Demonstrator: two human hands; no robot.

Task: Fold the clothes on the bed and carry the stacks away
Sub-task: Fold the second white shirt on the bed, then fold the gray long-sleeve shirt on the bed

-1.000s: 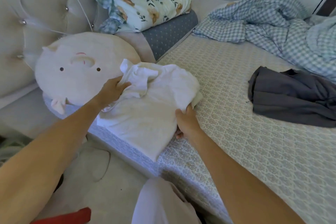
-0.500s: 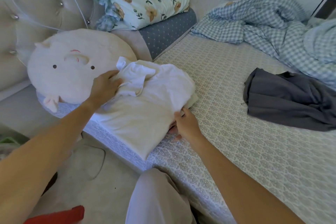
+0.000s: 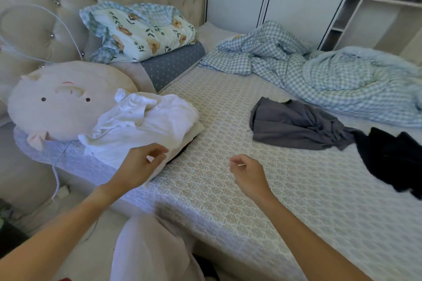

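- Here, the white garment (image 3: 141, 130) lies roughly folded at the near-left corner of the bed (image 3: 228, 178), partly propped against a round pig-face cushion (image 3: 59, 100) by the headboard.
- The left hand (image 3: 139, 166) hovers over the near edge of that white pile, fingers loosely curled and gripping nothing; whether it brushes the cloth cannot be told.
- The right hand (image 3: 249, 173) hangs above bare mattress near the front edge, fingers relaxed and half-curled, also holding nothing.
- A grey garment (image 3: 294, 125) lies crumpled toward the middle-right of the bed, and a black garment (image 3: 392, 155) sits just beside it at the right edge, the two touching at one corner; neither is folded.
- A checked quilt (image 3: 319, 70) is bunched along the far side, well apart from the hands.
- All three garments look thin, soft and light (likely to sag and slide out of shape if lifted by one point), so the grey one would best be taken by two corners or the shoulders and spread flat first.
- The white pile would probably carry best with a flat hand under it and the other on top, since its loose upper folds look ready to spill.
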